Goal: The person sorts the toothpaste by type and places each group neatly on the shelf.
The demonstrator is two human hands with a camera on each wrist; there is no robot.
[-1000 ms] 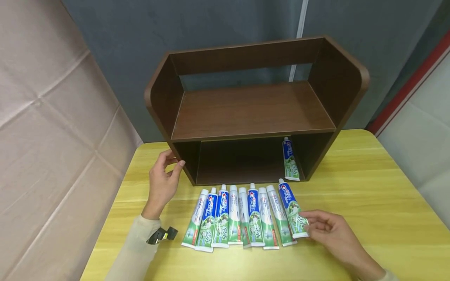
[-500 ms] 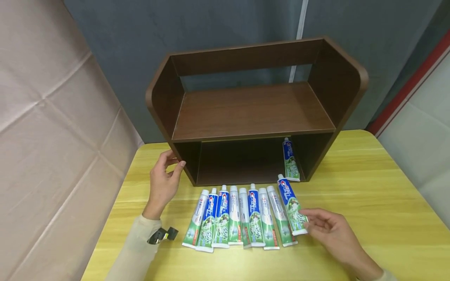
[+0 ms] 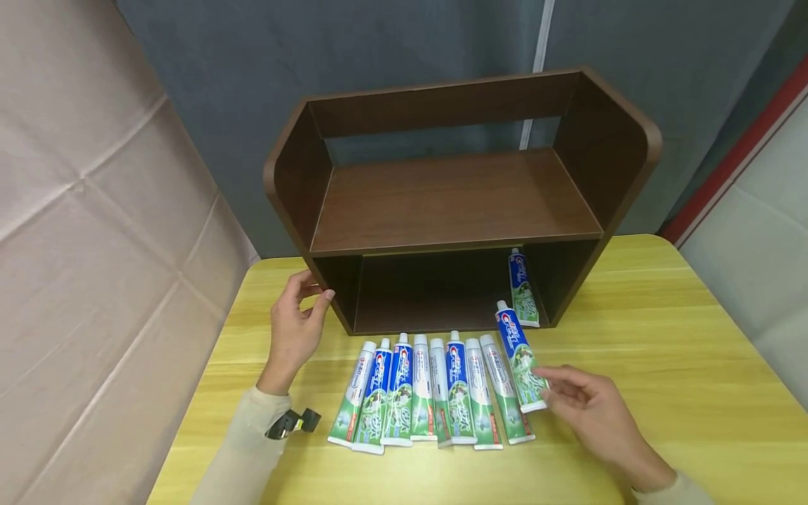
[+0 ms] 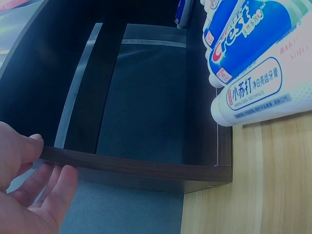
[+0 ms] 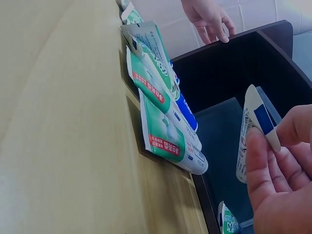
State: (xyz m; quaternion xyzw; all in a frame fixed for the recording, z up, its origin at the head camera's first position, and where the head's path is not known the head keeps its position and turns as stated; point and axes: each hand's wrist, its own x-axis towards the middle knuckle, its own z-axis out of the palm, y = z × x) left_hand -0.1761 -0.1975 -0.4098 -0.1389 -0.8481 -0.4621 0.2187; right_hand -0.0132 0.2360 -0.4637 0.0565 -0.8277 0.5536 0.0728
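My right hand pinches the bottom end of a blue-and-green Crest toothpaste tube. The cap points toward the brown shelf, and in the right wrist view the pinched tube is seen from its crimped end. With thumb and fingers, my left hand grips the edge of the shelf's left side panel. Left of the held tube, a row of several toothpaste tubes lies before the shelf, some blue Crest, some white and green. Another Crest tube lies inside the lower compartment, by its right wall.
The shelf's lower compartment faces me, with its front edge just behind the row's caps. Above it sits an upper board between two side panels. A yellow wood-grain table carries everything, and a grey curtain hangs behind.
My right hand has moved the pinched tube forward, and its cap now overlaps the shelf's lower front edge. The left hand has stayed at the side panel.
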